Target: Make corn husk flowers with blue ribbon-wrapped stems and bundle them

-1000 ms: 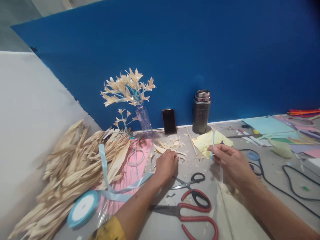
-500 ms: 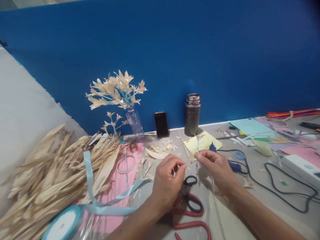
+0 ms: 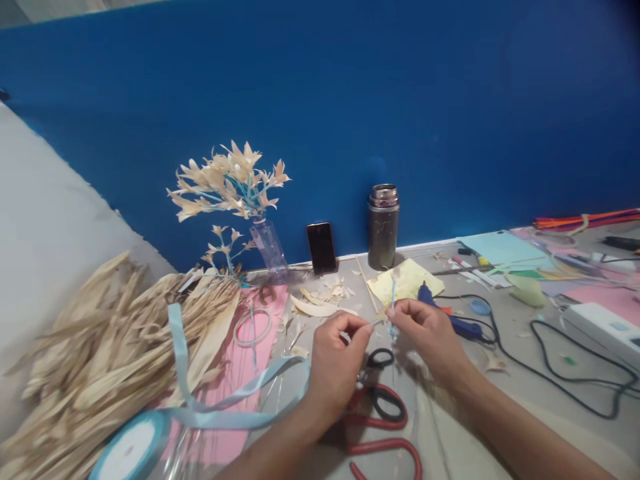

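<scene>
Right hand (image 3: pixel 425 337): fingers pinched closed on a thin pale-blue stem (image 3: pixel 393 291)
Blue stem: roughly upright in that pinch, above the counter (image 3: pixel 330 400), in front of the yellow paper (image 3: pixel 406 283)
Left hand (image 3: pixel 336 360): near the stem but apart from it; thumb and index tips close together, whether on a scrap I cannot tell
Scissors: the black-handled scissors (image 3: pixel 403 409) overlap the red-handled scissors (image 3: pixel 385 447), below and between the hands
Glue gun (image 3: pixel 466 328): blue, just beyond the right hand
Ribbon spool (image 3: pixel 129 448): at lower left, near the dried husks (image 3: pixel 100 353)
Plastic bottle (image 3: pixel 270 250): holds husk flowers (image 3: pixel 227 180)
</scene>
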Demonstrator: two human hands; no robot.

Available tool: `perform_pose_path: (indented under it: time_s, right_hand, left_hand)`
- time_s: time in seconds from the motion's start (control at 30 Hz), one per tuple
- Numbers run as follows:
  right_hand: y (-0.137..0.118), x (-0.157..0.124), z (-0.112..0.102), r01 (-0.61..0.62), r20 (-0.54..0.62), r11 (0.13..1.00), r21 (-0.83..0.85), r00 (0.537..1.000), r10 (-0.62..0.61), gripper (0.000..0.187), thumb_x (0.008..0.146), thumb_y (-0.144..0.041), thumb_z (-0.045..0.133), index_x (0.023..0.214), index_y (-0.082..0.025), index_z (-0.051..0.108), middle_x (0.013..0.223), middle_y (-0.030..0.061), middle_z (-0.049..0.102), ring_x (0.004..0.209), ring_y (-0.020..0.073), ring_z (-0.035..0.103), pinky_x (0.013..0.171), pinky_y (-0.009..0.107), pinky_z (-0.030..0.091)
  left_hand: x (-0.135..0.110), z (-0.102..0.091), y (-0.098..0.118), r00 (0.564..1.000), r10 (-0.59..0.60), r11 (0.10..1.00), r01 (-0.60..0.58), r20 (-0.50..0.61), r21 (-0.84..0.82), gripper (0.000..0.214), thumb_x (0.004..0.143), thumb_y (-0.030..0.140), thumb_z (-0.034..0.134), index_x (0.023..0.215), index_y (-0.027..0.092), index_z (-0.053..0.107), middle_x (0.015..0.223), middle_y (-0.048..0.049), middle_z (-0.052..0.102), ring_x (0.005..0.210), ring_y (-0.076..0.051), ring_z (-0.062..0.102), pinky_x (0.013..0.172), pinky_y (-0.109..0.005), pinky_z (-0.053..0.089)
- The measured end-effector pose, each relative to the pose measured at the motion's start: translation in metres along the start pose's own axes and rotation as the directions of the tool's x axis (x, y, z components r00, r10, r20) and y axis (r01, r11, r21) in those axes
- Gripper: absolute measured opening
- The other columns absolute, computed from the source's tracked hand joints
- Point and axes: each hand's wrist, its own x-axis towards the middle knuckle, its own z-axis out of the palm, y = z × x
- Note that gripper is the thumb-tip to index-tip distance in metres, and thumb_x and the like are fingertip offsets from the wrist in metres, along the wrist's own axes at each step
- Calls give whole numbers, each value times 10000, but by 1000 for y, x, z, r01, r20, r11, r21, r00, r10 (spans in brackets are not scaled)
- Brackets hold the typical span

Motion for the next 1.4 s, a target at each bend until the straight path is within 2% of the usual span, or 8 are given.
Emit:
perform_pose_path:
  time_s: [0.1,0.43,0.73,0.93,1.1,1.2,1.33,1.4]
  right_hand:
    - [-2,-1,1,37,-49,995,-90,998,-42,355,765,-483,677,597,-207,529,573,-34,495,528,125,393,508,265,312]
    - [-5,-4,10,65,-116,987,-149,990,-83,318,760,-482,641,611,-211,566,617,-7,565,582,160,469,579,281,370]
    - [-1,-5,14,38,-102,987,-155,993,-54,325,768,-499,637,642,-205,581,619,-12,579,567,154,467,568,274,357]
    - [0,-4,16,67,-104,985,-161,991,-84,307,765,-476,630,630,-208,563,614,-13,562,584,161,476,582,274,365]
    - [1,-3,15,74,-89,984,-159,992,-89,303,777,-473,620,642,-208,560,617,-19,554,591,159,476,595,275,366]
    - [1,-4,14,67,-93,985,-159,992,-82,303,781,-471,614,642,-209,557,620,-20,555,593,158,478,595,275,363]
    - [1,-5,15,51,-86,988,-144,994,-64,298,783,-475,607,659,-205,574,636,-14,568,604,163,490,597,275,370]
    - [0,-6,16,49,-81,987,-153,995,-62,307,782,-485,603,659,-204,579,632,-10,570,598,165,485,585,277,364]
  left_hand:
    - [-6,1,1,992,129,989,-128,-5,72,125,811,193,636,698,186,689,732,0,655,691,-131,573,627,-235,399]
    - [-9,17,-7,993,120,991,-121,19,63,115,810,155,652,724,195,715,760,-2,672,741,-143,609,677,-243,421]
    - [-4,15,-8,998,-41,999,42,-45,14,151,815,249,664,680,184,684,679,2,663,690,-154,608,686,-258,446]
    - [-9,22,-9,998,62,997,-61,20,-40,112,809,164,645,739,193,728,774,-11,704,770,-158,638,686,-240,459]
    - [-11,20,-7,990,125,989,-119,60,-86,204,881,183,555,793,179,738,806,-34,699,778,-160,626,717,-255,467]
    - [-11,20,-5,996,64,991,-56,68,-120,184,856,176,573,798,176,748,816,-37,714,790,-164,633,731,-258,471]
    - [-7,22,-5,983,-161,962,175,84,-208,68,752,187,676,748,160,738,716,-30,708,679,-157,617,640,-250,470]
    - [-4,23,-5,970,-226,940,242,92,-240,63,722,210,705,708,151,721,649,-17,680,601,-138,579,595,-245,456]
